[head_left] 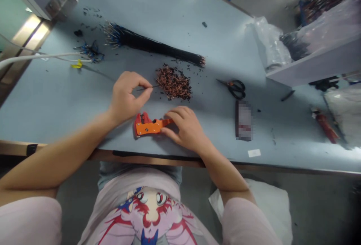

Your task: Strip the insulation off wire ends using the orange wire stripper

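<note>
I have the pale blue worktop (180, 12) in view, with a long bundle of black wires (152, 44) lying across it, blue-tipped end to the left. Just below sits a heap of short copper wire pieces (174, 83), and an orange wire stripper (149, 124) lies near the front edge. Further right I see black-handled scissors (236, 89) and a blurred packet (244, 120).

Soft shadow under the left hand (124, 98), blurred edges.
</note>
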`<action>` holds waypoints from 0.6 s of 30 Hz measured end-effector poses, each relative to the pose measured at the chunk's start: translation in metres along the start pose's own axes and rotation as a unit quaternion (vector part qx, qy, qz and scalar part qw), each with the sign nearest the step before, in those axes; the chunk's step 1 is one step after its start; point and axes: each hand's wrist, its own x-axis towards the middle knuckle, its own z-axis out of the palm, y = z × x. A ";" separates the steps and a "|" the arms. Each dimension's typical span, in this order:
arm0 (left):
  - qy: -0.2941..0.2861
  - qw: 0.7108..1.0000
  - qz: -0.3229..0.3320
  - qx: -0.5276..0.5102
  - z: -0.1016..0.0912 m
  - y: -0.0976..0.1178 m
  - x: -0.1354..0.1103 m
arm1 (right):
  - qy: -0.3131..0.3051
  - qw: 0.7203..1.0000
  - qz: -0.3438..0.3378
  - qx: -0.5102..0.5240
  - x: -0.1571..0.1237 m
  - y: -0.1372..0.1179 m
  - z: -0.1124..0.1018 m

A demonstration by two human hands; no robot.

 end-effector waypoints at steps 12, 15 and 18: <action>-0.149 0.980 0.135 0.011 0.009 0.002 -0.010 | 0.199 0.979 0.044 -0.023 -0.001 0.009 -0.004; -0.157 0.974 0.160 0.021 0.010 0.000 -0.011 | 0.172 0.983 0.048 -0.032 0.000 0.011 -0.003; -0.173 0.969 0.170 0.050 0.010 0.000 -0.010 | 0.153 0.985 0.054 -0.057 -0.001 0.012 0.000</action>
